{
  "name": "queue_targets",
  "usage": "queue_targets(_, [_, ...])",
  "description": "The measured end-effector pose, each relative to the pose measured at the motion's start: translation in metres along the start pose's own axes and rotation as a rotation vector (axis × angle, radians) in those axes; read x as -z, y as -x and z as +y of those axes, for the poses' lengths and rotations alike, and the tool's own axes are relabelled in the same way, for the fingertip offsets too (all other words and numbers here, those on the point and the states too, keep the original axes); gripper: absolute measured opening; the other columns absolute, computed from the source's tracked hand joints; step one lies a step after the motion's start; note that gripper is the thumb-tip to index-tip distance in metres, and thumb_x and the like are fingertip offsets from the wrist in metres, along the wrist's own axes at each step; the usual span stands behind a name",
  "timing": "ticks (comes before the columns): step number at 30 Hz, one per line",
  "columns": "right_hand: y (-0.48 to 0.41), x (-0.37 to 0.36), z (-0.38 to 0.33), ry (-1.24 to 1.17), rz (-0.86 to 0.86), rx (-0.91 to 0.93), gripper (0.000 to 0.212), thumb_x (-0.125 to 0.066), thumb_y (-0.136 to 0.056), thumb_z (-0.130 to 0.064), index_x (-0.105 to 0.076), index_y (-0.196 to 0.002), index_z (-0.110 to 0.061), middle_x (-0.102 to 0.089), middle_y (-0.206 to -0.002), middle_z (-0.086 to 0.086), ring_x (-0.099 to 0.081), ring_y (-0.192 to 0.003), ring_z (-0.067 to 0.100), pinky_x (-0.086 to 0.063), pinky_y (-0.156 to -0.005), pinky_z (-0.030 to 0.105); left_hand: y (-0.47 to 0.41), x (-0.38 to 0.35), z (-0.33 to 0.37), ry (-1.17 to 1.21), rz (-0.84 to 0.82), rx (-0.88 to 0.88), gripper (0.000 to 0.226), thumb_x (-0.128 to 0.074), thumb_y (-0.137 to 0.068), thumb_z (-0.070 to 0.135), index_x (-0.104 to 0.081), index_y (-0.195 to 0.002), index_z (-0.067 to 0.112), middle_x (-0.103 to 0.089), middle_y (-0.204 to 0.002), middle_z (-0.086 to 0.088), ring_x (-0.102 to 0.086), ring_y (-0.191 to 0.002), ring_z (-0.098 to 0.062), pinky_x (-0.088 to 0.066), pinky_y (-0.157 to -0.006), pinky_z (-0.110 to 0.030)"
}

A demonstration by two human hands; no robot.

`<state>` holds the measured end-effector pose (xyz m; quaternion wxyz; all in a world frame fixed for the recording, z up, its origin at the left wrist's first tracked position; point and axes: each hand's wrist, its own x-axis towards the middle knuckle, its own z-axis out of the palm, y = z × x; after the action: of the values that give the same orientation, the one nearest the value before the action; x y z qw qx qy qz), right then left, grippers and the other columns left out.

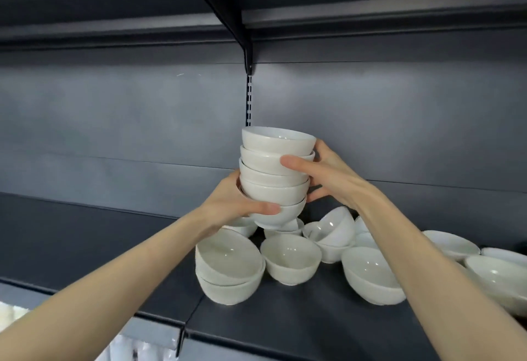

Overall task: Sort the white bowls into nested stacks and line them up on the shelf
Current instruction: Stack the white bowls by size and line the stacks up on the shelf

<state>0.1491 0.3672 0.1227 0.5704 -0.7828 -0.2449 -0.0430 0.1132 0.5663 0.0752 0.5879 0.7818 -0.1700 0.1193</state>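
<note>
A nested stack of five white bowls (275, 172) stands upright, mouths up, near the middle of the view, in front of the dark back panel (114, 121). It is held at both sides. The left hand (233, 203) grips it from 8 o'clock, thumb laid across the front of the bottom bowl and fingers curled round the far side. The right hand (325, 173) grips it from 3 o'clock, thumb pressed on the second bowl from the top and fingers wrapped behind the upper bowls. The stack's base sits just above the loose bowls on the shelf (85, 240); whether it touches one of them cannot be told.

At 6 o'clock from the stack a single bowl (290, 258) stands upright on the shelf. At 7 o'clock a nested pair (228, 266) leans toward the camera. At 4 o'clock a tipped bowl (336, 226) rests among others, and further out at 4 o'clock a larger-looking bowl (370, 275) lies tilted near the right forearm. More bowls crowd the right edge. At 12 o'clock a slotted upright (249, 98) runs up to the bracket (228, 12) of the shelf above.
</note>
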Motion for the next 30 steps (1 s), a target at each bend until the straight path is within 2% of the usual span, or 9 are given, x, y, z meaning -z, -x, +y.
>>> queue_targets(6, [-0.044,-0.048,-0.002,-0.002,0.029,-0.021,0.071,-0.079,-0.07,-0.048,-0.043,-0.129,-0.034,-0.06,-0.12,-0.012,-0.064,-0.106,0.02,-0.06,-0.074,0.045,-0.028,0.058,-0.028,0.0,-0.025,0.007,0.061,-0.086,-0.053,0.018,-0.06,-0.107,0.031,-0.073,-0.102,0.012,-0.069,-0.094,-0.004,-0.056,-0.074,-0.022])
queue_targets(12, [-0.081,-0.075,0.011,0.008,0.033,-0.045,0.072,-0.08,-0.069,-0.047,-0.042,-0.129,-0.035,-0.06,-0.121,-0.012,-0.063,-0.107,0.022,-0.058,-0.08,0.05,-0.05,0.086,-0.058,0.018,-0.041,0.031,0.061,-0.086,-0.053,0.018,-0.058,-0.106,0.034,-0.073,-0.096,0.018,-0.068,-0.089,0.001,-0.058,-0.072,-0.025])
queue_targets(16, [-0.102,-0.088,0.024,0.0,0.042,-0.066,0.077,-0.081,-0.068,-0.047,-0.041,-0.132,-0.033,-0.059,-0.123,-0.01,-0.061,-0.109,0.023,-0.057,-0.081,0.053,-0.062,0.098,-0.077,0.033,-0.035,0.041,0.064,-0.087,-0.055,0.011,-0.057,-0.107,0.033,-0.073,-0.095,0.019,-0.068,-0.087,0.004,-0.054,-0.065,-0.017])
queue_targets(20, [-0.117,-0.102,0.04,0.001,0.043,-0.093,0.074,-0.079,-0.073,-0.043,-0.038,-0.134,-0.03,-0.058,-0.122,-0.009,-0.061,-0.108,0.021,-0.058,-0.077,0.047,-0.073,0.107,-0.1,0.034,-0.038,0.053,0.069,-0.089,-0.057,0.009,-0.056,-0.113,0.032,-0.071,-0.104,0.014,-0.067,-0.09,0.004,-0.053,-0.067,-0.016])
queue_targets(24, [-0.127,-0.113,0.052,0.008,0.054,-0.125,0.074,-0.078,-0.072,-0.044,-0.039,-0.133,-0.03,-0.059,-0.121,-0.01,-0.062,-0.106,0.018,-0.059,-0.074,0.045,-0.085,0.115,-0.121,0.029,-0.076,0.064,0.057,-0.082,-0.067,-0.002,-0.058,-0.106,0.031,-0.073,-0.095,0.02,-0.066,-0.088,0.009,-0.052,-0.068,-0.012])
queue_targets(30, [-0.134,-0.122,0.062,0.03,0.154,-0.147,0.072,-0.079,-0.072,-0.044,-0.04,-0.131,-0.031,-0.062,-0.118,-0.01,-0.064,-0.105,0.017,-0.06,-0.075,0.046,-0.108,0.122,-0.142,0.044,-0.143,0.043,0.064,-0.086,-0.063,-0.001,-0.056,-0.109,0.032,-0.07,-0.1,0.019,-0.064,-0.088,0.012,-0.05,-0.067,-0.007])
